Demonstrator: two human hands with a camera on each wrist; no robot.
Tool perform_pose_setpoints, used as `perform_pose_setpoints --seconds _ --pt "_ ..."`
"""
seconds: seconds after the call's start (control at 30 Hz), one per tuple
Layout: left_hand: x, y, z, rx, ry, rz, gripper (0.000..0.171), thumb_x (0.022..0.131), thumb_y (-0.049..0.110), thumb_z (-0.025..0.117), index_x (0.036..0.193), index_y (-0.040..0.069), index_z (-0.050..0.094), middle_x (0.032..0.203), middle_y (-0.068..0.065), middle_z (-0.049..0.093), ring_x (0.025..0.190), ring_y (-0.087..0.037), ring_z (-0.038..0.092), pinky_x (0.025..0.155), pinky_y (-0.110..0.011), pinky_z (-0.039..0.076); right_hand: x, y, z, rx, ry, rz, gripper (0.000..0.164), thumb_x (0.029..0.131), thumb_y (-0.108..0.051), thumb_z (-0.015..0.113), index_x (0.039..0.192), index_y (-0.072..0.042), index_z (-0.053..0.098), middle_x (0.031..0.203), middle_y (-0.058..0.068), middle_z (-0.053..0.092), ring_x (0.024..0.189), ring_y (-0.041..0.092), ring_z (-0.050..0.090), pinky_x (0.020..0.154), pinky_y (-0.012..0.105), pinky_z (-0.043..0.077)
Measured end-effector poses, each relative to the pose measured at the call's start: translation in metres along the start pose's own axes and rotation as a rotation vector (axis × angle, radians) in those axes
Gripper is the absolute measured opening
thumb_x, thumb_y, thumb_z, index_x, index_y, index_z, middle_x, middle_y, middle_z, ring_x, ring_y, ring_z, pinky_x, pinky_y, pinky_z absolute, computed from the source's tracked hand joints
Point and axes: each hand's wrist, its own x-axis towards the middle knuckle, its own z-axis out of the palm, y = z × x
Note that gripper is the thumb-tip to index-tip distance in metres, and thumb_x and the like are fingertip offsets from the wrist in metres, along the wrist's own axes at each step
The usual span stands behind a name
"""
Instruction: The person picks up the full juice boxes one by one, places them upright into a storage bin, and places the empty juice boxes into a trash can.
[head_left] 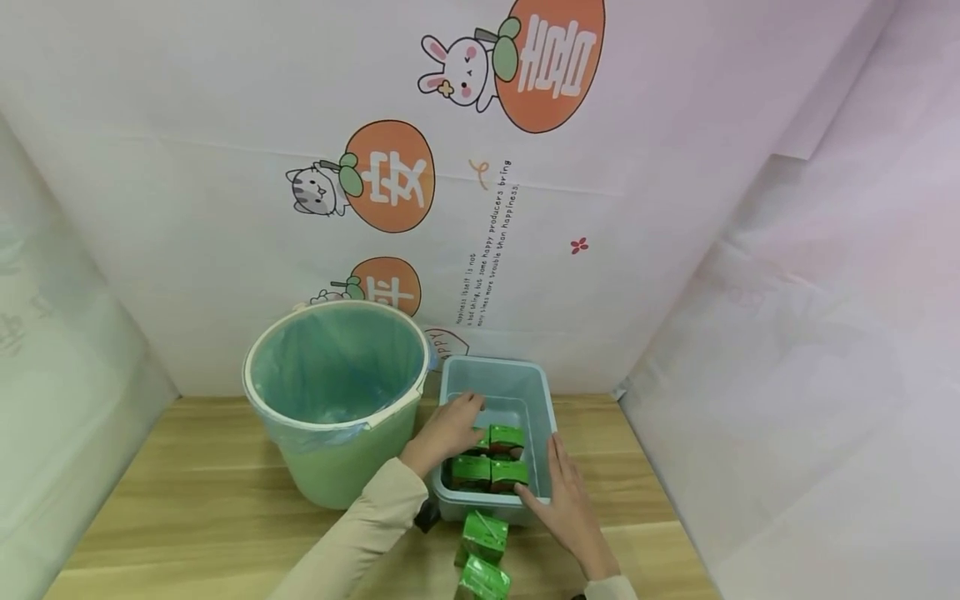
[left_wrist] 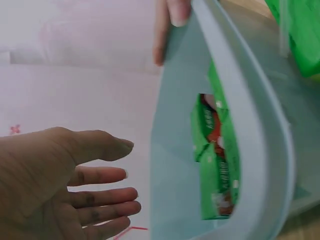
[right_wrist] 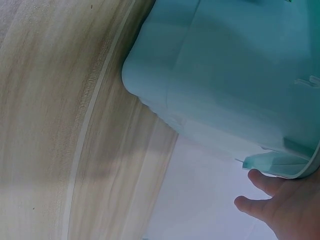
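Observation:
My left hand (head_left: 450,427) is over the left side of a light blue plastic bin (head_left: 538,392), above green drink cartons (head_left: 508,472) packed in its near half. The left wrist view shows this hand's fingers (left_wrist: 107,196) loosely extended, with nothing in them. At the bin's near right corner is my right hand (head_left: 572,508). Its straight fingers rest along the right rim, and the thumb touches the front rim. Two more green cartons, a farther carton (head_left: 484,536) and a nearer carton (head_left: 482,579), stand on the table before the bin; the farther one has a straw on it.
A green bucket (head_left: 322,467) lined with a bluish plastic bag stands left of the bin, close to my left forearm. Behind both rises a printed white sheet (head_left: 540,275), with sheets at either side. Underneath is a wood-grain table (head_left: 195,500). A small black object (head_left: 427,516) lies beside the bin's near left corner.

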Motion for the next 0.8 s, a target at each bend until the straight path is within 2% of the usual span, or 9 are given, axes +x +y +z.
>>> perform_pose_setpoints --seconds 0.17,0.33,0.43,0.53,0.57,0.67,0.8 --pt "-0.011 0.011 -0.013 0.045 0.103 0.098 0.037 0.103 0.025 0.072 0.133 0.004 0.064 0.125 -0.012 0.064 0.112 -0.027 0.065 0.091 -0.042 0.058 0.001 0.001 -0.001 0.001 -0.023 0.018 0.103 0.099 -0.053 0.07 0.166 0.006 0.017 0.174 0.023 0.011 0.153 0.054 0.025 0.121 0.07 0.021" --pt "-0.026 0.023 -0.03 0.032 0.225 0.187 0.039 0.105 0.032 0.07 0.132 0.004 0.064 0.126 -0.011 0.064 0.115 -0.026 0.064 0.096 -0.042 0.056 0.002 0.002 -0.001 -0.007 -0.023 0.023 0.104 0.099 -0.053 0.069 0.166 0.006 0.017 0.175 0.023 0.01 0.153 0.053 0.025 0.12 0.071 0.022" --pt "-0.037 0.03 -0.041 0.018 0.28 0.205 0.04 0.105 0.033 0.069 0.131 0.003 0.065 0.129 -0.013 0.065 0.124 -0.03 0.062 0.113 -0.046 0.047 0.002 0.003 0.0 -0.015 -0.019 0.019 0.105 0.098 -0.055 0.069 0.166 0.005 0.017 0.174 0.023 0.01 0.152 0.054 0.026 0.119 0.071 0.024" --pt "-0.05 0.036 -0.048 -0.003 0.348 0.228 0.039 0.105 0.033 0.069 0.13 0.003 0.066 0.13 -0.013 0.065 0.129 -0.033 0.06 0.124 -0.051 0.032 0.001 0.004 -0.001 -0.014 -0.02 0.016 0.105 0.098 -0.053 0.071 0.166 0.006 0.016 0.174 0.024 0.01 0.153 0.053 0.025 0.12 0.07 0.023" --pt "-0.054 0.037 -0.05 -0.009 0.369 0.234 0.039 0.105 0.033 0.069 0.13 0.003 0.066 0.13 -0.013 0.065 0.13 -0.033 0.059 0.126 -0.052 0.027 0.0 0.004 -0.001 -0.009 -0.021 0.017 0.105 0.098 -0.052 0.071 0.166 0.006 0.016 0.174 0.024 0.01 0.153 0.053 0.025 0.12 0.07 0.023" --pt "-0.068 0.036 -0.057 0.002 0.442 0.242 0.04 0.103 0.033 0.072 0.129 0.003 0.067 0.129 -0.013 0.065 0.127 -0.033 0.06 0.126 -0.056 0.025 0.0 0.004 -0.001 -0.002 -0.028 0.022 0.105 0.098 -0.052 0.071 0.166 0.005 0.015 0.175 0.023 0.009 0.154 0.052 0.024 0.121 0.07 0.021" --pt "-0.084 0.027 -0.071 0.023 0.502 0.212 0.041 0.101 0.031 0.075 0.129 0.002 0.068 0.131 -0.015 0.065 0.129 -0.034 0.059 0.126 -0.057 0.023 0.0 0.003 -0.002 0.005 -0.028 0.032 0.106 0.098 -0.055 0.07 0.167 0.004 0.015 0.175 0.022 0.009 0.153 0.054 0.024 0.121 0.069 0.021"
